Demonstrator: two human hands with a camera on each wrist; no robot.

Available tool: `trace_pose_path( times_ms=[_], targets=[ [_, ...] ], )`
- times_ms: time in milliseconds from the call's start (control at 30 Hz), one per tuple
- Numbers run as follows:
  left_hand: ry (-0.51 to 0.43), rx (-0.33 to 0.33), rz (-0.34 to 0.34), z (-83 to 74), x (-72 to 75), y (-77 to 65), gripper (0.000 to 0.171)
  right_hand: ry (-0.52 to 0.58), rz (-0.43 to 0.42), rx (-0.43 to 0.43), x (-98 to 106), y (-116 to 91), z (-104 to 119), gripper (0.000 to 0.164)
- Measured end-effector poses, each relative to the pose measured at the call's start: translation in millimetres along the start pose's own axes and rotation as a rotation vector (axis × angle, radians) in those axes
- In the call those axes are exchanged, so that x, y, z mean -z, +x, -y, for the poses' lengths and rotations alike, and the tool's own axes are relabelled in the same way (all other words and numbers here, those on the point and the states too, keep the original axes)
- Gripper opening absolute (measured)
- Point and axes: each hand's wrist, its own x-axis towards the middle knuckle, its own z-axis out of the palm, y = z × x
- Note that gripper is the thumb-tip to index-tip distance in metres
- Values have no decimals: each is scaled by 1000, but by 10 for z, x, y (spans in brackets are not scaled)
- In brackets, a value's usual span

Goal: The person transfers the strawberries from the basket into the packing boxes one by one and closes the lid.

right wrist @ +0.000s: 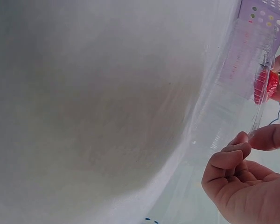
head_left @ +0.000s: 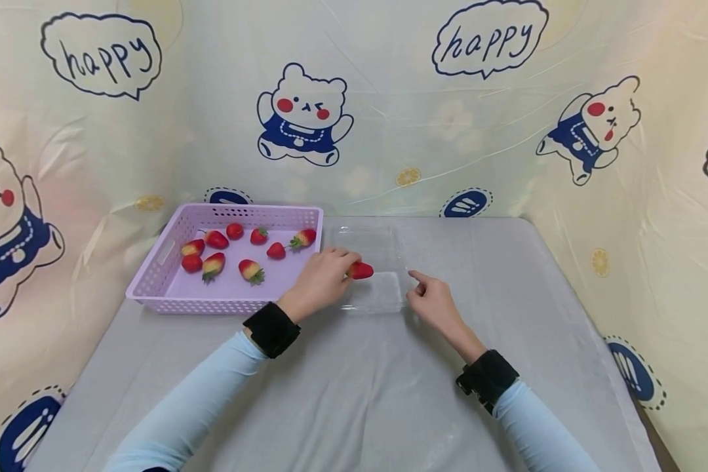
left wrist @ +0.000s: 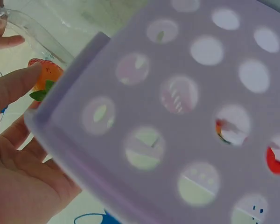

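Note:
My left hand (head_left: pixel 324 278) pinches a red strawberry (head_left: pixel 362 270) just past the basket's right side, above a clear plastic box (head_left: pixel 383 298). In the left wrist view, the strawberry (left wrist: pixel 47 74) shows its green leaves beside the thumb, and the basket wall hides some of the fingers. At the box's right side is my right hand (head_left: pixel 435 303). The right wrist view shows its fingertips pinching the rim of the clear box (right wrist: pixel 228 102), with the other fingers curled in. The box lies flat, its two halves spread front to back.
A purple perforated basket (head_left: pixel 183 305) stands to the left, with several strawberries (head_left: pixel 214 265) scattered inside, some red and some part yellow. The table has a grey cloth (head_left: pixel 330 393). A printed curtain (head_left: pixel 389 131) hangs behind and at both sides.

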Motion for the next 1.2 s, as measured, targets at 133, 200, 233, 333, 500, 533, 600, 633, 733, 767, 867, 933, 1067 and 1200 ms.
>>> trace_pose_path(
  times_ms=[133,200,233,333,500,533,600,633,733,767,867,933,1067,1200],
  targets=[
    [12,4,-1,-4,-51,26,45,0,0,-1,4,2,12,55],
    [44,2,-9,-3,-84,32,42,3,2,-3,5,4,14,55],
    [61,1,-15,-2,-102,34,41,5,3,-5,4,4,13,56],
    [95,-5,-32,-9,-146,42,36,5,2,-10,2,5,6,56],
    [107,-24,-39,-23,-190,80,32,5,-1,0,3,9,-14,55],
    [108,-28,-35,-26,-199,91,31,7,0,1,5,9,-17,55],
    [107,-36,-25,-35,-212,112,30,11,1,2,13,9,-27,55],
    [104,-39,-18,-41,-218,121,30,13,0,1,18,9,-25,55],
    [95,-29,-2,-54,-236,145,30,8,-3,0,34,13,-27,55],
    [93,-24,1,-56,-241,151,30,6,-3,1,37,15,-28,54],
    [98,-5,16,-54,-253,160,30,0,-2,3,38,21,-25,54],
    [101,6,24,-50,-260,160,31,2,1,2,33,21,-22,54],
    [103,17,36,-41,-280,155,32,11,4,-9,19,9,-16,55],
    [100,28,44,-38,-309,156,32,11,1,-16,11,-4,-18,55]
  ],
)
